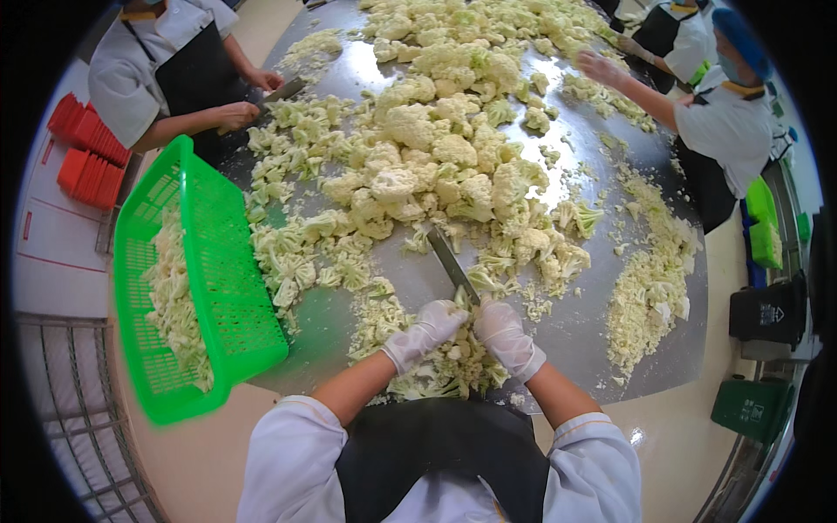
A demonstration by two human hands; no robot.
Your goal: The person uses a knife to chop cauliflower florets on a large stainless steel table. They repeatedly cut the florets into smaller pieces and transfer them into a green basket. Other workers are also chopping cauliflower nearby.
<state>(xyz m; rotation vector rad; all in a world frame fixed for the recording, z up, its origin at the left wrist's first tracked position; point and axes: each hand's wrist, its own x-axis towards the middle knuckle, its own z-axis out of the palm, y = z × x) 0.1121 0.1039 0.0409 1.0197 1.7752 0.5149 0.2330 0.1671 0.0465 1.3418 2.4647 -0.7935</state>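
My right hand [508,338], in a thin clear glove, is closed round the handle of a knife. The knife's blade [449,260] points away from me and slightly left, over the metal table. Beside it, my left hand [427,336], gloved too, is closed with a piece of cauliflower [462,301] at its fingertips, close to the blade. Cut cauliflower scraps [453,366] lie beneath both hands. Ahead of the knife rises a large heap of cauliflower florets [436,144].
A green slatted basket [231,279] with cauliflower pieces stands at the table's left edge. Crumbled bits [649,296] cover the table [558,349] at right. One person [187,70] holds a knife at left; another [724,113] reaches in from the right. Bins [754,408] stand beyond.
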